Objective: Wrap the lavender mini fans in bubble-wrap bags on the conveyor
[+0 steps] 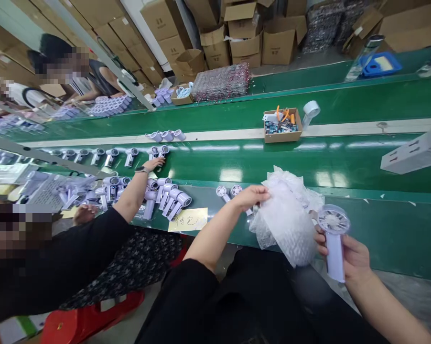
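In my right hand [355, 258] is a lilac handheld fan [334, 243], upright, its round grille facing me. My left hand [253, 197] pinches the edge of a white bubble wrap bag [290, 224]. The bag belongs to a crumpled heap that overhangs the near table edge, left of the fan. Just left of my left hand, two small lilac fans [230, 191] lie on the table, partly hidden by the hand and forearm.
At my left a co-worker's hand [154, 165] touches fans on the green belt [208, 162]. Piled lilac fans [174, 198] lie beside a handwritten card [188, 220]. Beyond are a cardboard box of tools [282, 136], a tape roll [311, 109] and a white box-like stand [412, 150].
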{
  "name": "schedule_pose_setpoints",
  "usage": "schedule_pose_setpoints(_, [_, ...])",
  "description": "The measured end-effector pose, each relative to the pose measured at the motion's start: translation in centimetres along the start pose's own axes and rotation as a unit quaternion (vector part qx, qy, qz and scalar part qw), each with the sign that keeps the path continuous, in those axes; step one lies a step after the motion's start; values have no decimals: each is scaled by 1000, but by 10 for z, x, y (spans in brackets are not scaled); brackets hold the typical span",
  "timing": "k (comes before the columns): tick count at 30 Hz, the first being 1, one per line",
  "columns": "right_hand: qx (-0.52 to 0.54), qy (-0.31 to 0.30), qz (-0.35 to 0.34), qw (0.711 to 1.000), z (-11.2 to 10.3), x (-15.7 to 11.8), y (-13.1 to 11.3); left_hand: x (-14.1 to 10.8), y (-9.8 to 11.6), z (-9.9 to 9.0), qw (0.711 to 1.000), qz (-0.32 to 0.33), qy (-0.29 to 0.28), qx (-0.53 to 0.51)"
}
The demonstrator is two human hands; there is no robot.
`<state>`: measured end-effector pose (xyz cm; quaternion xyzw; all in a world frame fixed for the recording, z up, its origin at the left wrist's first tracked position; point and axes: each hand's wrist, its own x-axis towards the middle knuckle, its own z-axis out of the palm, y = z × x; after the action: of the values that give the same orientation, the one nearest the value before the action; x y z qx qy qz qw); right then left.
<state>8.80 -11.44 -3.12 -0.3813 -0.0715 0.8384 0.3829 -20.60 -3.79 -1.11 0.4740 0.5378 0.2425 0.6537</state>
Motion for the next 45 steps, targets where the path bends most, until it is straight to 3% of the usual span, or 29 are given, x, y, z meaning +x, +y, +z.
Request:
schedule_pose_setpoints(1, [2, 12, 4, 1000, -2, 2, 0, 13, 1, -4, 994, 11, 51, 92])
schedule_pose_setpoints(3, [17, 46, 9, 999, -8, 5, 1, 28, -1, -1, 956, 49, 170, 234])
schedule_pose_setpoints(4, [31, 66, 7, 997, -11, 7, 2, 28, -5, 7, 931, 80, 218, 281])
schedule_pose_setpoints(6, [68, 106, -8, 992, -18, 10, 5, 20, -19, 35, 886, 163, 261, 348])
schedule_pose_setpoints(8, [100, 140, -27, 985, -23, 12, 8, 8, -39, 74, 853, 249, 208, 408])
schedule_pose_setpoints(11, [121, 168, -29, 978, -27, 12, 13, 6, -69, 121, 814, 249, 121, 510])
schedule_pose_setpoints(13, [122, 174, -25, 977, -31, 9, 14, 17, -80, 132, 796, 199, 86, 566])
schedule_pose_setpoints(15, [108, 171, -22, 979, -35, 4, 15, 29, -83, 128, 787, 165, 50, 593])
schedule_pose_setpoints(18, [49, 155, 1, 987, -38, -5, 16, 33, -74, 115, 810, 183, 22, 557])
schedule_pose_setpoints(22, [-54, 74, 38, 995, -18, -10, 19, 18, -51, 108, 907, 202, 6, 369])
schedule_pose_setpoints(25, [-108, 12, 38, 993, 4, -7, 16, 9, -40, 104, 956, 175, -37, 232])
schedule_pose_setpoints(27, [-137, 10, 30, 990, 13, -7, 12, 8, -35, 101, 974, 148, 13, 173])
schedule_pose_setpoints(29, [-178, 16, 38, 983, 16, -9, 8, 7, -28, 99, 977, 127, 102, 137])
schedule_pose_setpoints(31, [-211, 30, 40, 976, 16, -15, 6, 5, -21, 101, 966, 163, 141, 144])
schedule_pose_setpoints(33, [-218, 56, 24, 974, 14, -23, 6, 1, -13, 105, 932, 279, 107, 207])
schedule_pose_setpoints(36, [-200, 99, -17, 975, 11, -38, 3, -6, -4, 109, 806, 481, 39, 342])
schedule_pose_setpoints(38, [-195, 122, -46, 972, 10, -48, 0, -9, 1, 112, 720, 561, 32, 407])
schedule_pose_setpoints(40, [-186, 135, -62, 971, 8, -53, -3, -9, 10, 117, 661, 611, 27, 434])
schedule_pose_setpoints(43, [-127, 133, -75, 980, 8, -55, -9, 2, 33, 129, 626, 642, -32, 442])
schedule_pose_setpoints(45, [-87, 139, -90, 982, 8, -56, -16, 16, 48, 136, 648, 609, -87, 449])
